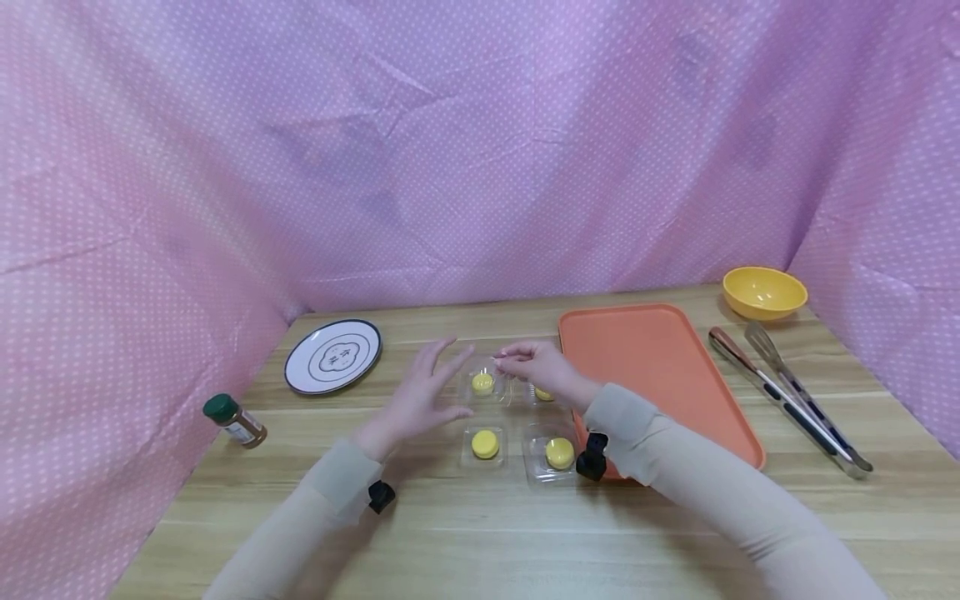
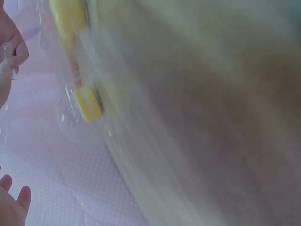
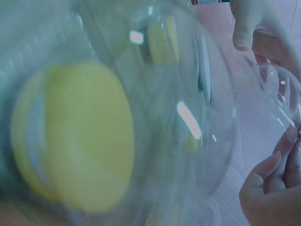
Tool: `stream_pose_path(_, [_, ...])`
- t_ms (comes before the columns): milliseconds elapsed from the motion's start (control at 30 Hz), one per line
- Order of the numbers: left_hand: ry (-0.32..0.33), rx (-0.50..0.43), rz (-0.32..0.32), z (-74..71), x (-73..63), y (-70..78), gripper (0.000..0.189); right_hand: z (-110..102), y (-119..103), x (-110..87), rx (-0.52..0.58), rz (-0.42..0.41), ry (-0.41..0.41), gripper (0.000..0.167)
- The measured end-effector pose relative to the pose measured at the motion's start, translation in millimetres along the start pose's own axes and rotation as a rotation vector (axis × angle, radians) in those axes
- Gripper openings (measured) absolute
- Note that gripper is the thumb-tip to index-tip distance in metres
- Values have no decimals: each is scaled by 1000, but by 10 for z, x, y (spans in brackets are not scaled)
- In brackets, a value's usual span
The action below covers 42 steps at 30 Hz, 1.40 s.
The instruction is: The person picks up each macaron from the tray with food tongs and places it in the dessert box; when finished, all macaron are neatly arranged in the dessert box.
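My right hand (image 1: 551,368) pinches the edge of a clear plastic lid (image 3: 277,96) over the far left box; I cannot tell whether it is joined to that box. My left hand (image 1: 416,398) hovers to the left with fingers and thumb spread, holding nothing. Under the hands is a yellow macaron (image 1: 482,383) in its clear box. Nearer me, another yellow macaron (image 1: 485,444) sits in a small clear box. To its right lies a macaron (image 1: 559,453) in an open clear box (image 1: 551,478). A farther macaron (image 1: 543,394) is partly hidden by my right hand.
An orange tray (image 1: 637,350) lies on the right, partly under my right forearm. Beyond it are metal tongs (image 1: 795,404) and a yellow bowl (image 1: 763,293). At the left stand a white plate (image 1: 306,367) with a dark rim and a green-capped jar (image 1: 238,423).
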<state>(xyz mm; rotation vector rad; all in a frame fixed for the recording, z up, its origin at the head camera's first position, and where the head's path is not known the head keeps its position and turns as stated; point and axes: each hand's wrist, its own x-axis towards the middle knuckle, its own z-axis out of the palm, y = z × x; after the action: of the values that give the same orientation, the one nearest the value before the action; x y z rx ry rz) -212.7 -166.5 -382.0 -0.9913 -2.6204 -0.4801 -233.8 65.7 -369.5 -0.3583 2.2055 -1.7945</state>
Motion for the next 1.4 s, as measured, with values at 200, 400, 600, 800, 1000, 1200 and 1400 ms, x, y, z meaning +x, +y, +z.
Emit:
stream_pose_path(200, [27, -7, 79, -30, -118, 83, 85, 93, 35, -32, 138, 58, -43, 32])
stream_pose_path(400, [59, 21, 198, -28, -182, 99, 84, 144, 78, -67, 194, 104, -100, 34])
stream_pose_path(600, [71, 22, 254, -21, -222, 83, 81, 141, 87, -152, 11, 44, -127, 40])
stream_pose_path(800, [37, -26, 184, -63, -303, 62, 80, 95, 63, -299, -277, -128, -160, 56])
stream_pose_path(1000, [-83, -27, 96, -101, -377, 66, 77, 80, 45, -462, -555, -311, -209, 67])
stream_pose_path(1200, [-163, -13, 79, -81, -393, 107, 74, 118, 31, -586, -792, -347, -260, 74])
stream_pose_path(1400, [-185, -3, 99, -89, -371, 132, 75, 169, 42, -627, -942, -418, -216, 75])
